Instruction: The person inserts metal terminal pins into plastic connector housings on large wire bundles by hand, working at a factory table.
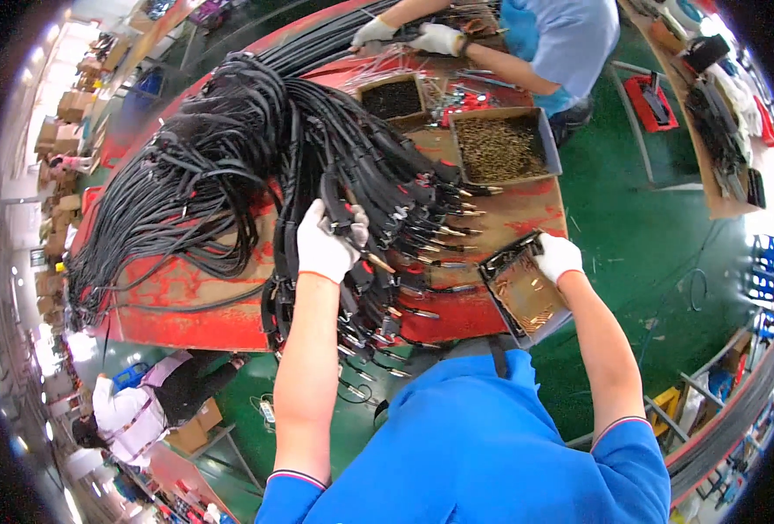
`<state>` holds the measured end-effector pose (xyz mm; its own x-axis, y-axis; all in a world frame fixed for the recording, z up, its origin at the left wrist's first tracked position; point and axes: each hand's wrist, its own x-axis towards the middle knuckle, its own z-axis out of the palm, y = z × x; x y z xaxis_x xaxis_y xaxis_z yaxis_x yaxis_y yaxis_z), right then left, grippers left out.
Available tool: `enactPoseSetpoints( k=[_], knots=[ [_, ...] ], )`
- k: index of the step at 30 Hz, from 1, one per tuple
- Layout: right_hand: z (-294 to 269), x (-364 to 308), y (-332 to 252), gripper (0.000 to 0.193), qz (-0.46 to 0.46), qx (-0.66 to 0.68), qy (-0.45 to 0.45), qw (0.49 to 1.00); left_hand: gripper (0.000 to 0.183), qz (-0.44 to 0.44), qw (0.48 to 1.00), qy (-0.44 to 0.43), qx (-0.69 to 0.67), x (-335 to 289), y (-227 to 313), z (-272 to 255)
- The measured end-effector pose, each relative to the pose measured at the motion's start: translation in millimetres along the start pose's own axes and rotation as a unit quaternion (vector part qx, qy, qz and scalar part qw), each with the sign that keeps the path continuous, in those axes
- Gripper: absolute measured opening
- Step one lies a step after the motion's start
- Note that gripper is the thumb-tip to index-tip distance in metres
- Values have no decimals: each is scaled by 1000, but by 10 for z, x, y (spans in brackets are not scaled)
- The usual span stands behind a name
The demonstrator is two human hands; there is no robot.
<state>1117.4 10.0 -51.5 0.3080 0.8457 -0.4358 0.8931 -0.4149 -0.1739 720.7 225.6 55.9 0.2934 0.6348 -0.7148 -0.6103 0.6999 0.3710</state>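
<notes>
My left hand (326, 249), in a white glove, is closed around a black torch-like cable handle (339, 214) with a brass-coloured tip. Around it lies a large heap of black cables (230, 131), many ending in similar handles with metal tips (452, 231) toward the right. My right hand (558, 256), also gloved, is at the far right corner of a small tray (502, 307). Its fingers curl down beside black parts at the tray's far edge; what they hold is hidden. Small brass-coloured pieces (531, 293) lie in that tray.
Farther back on the worn red table (177, 325) stand a bin of brass pieces (500, 148) and a box of small black parts (393, 99). Across the table, a co-worker's gloved hands (439, 39) handle cables. A red tray (651, 103) is beyond the right edge.
</notes>
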Motion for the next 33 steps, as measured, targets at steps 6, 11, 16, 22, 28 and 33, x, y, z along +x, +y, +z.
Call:
enactPoseSetpoints(
  k=[6, 11, 16, 22, 28, 33],
  knots=[
    [-51, -48, 19, 31, -10, 67, -21, 998, 58, -21, 999, -14, -24, 1, 22, -39],
    [-191, -248, 18, 29, 23, 306, 95, 947, 37, -22, 999, 16, -31, 13, 98, -69],
    [-693, -644, -889, 23, 38, 727, -63, 682, 28, -30, 998, 9, -46, 49, 140, -2],
    [-557, -775, -1898, 23, -25, 779, -136, 611, 17, -38, 993, -40, -107, 67, 75, 159],
    [-409, -704, -2162, 19, -41, 828, -117, 547, 17, -35, 989, -63, -131, 115, 48, 184],
    [-474, -698, -2207, 17, -38, 831, -110, 544, 17, -8, 991, -43, -123, 141, 14, 207]
  ],
)
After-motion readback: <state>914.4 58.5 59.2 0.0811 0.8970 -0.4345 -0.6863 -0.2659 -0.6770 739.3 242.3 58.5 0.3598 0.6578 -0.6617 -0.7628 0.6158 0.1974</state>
